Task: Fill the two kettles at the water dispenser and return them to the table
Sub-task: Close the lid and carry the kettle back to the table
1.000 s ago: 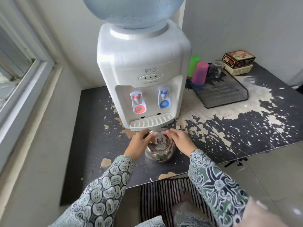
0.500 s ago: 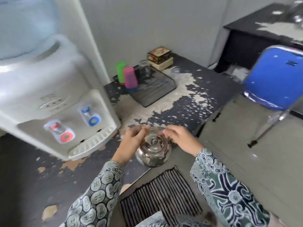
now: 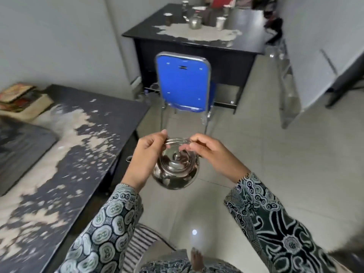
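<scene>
1. The left hand and right hand both grip the wire handle of a steel kettle, which hangs lidded over the floor, just beside the counter's right edge.
2. The far table already carries the second kettle near its middle.
3. A good carry probably means keeping the handle level, passing around the blue chair, and avoiding swing.

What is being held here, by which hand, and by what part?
A steel kettle, lid on, hangs from its wire handle, pinched by the left hand and right hand.
</scene>
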A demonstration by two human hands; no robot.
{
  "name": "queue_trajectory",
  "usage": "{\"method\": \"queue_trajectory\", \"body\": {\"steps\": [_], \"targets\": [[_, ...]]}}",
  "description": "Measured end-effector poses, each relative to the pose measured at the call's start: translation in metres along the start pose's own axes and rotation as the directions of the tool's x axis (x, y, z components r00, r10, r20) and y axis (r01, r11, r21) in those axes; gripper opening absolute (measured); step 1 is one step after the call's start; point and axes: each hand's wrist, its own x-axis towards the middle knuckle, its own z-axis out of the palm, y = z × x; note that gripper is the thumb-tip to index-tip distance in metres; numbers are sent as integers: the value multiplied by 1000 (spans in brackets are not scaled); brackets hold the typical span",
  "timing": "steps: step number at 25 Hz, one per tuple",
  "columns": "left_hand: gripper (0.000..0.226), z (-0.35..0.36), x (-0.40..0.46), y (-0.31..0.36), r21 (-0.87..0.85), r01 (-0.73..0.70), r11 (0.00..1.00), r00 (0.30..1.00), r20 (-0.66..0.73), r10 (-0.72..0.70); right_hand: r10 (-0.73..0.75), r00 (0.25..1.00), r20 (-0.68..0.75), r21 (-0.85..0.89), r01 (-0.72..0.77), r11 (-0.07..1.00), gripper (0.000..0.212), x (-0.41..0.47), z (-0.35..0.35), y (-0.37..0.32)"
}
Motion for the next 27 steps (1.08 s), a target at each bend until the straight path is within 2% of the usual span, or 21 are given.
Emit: {"method": "queue_trajectory", "body": {"steps": [5, 9, 18, 22, 27], "targets": [[31, 118, 81, 10, 31, 30, 999, 983, 180, -35, 33, 958, -286, -3, -35, 999, 16, -7, -114, 27], [30, 189, 152, 12, 4, 40, 999, 946, 323, -39, 29, 908, -417, 65, -2, 998, 15, 14, -194, 49], [38, 329, 370, 39, 38, -11, 999, 849, 529, -10, 124, 898, -422, 205, -39, 978, 21, 141, -397, 97], [33, 383, 473, 55, 50, -29, 998, 839, 544, -3, 161, 872, -462, 163, -94, 982, 23, 209, -481, 112], [37, 448, 593, 66, 85, -94, 992, 835, 549, 32, 143, 866, -480, 193, -55, 980, 24, 287, -585, 139]]}}
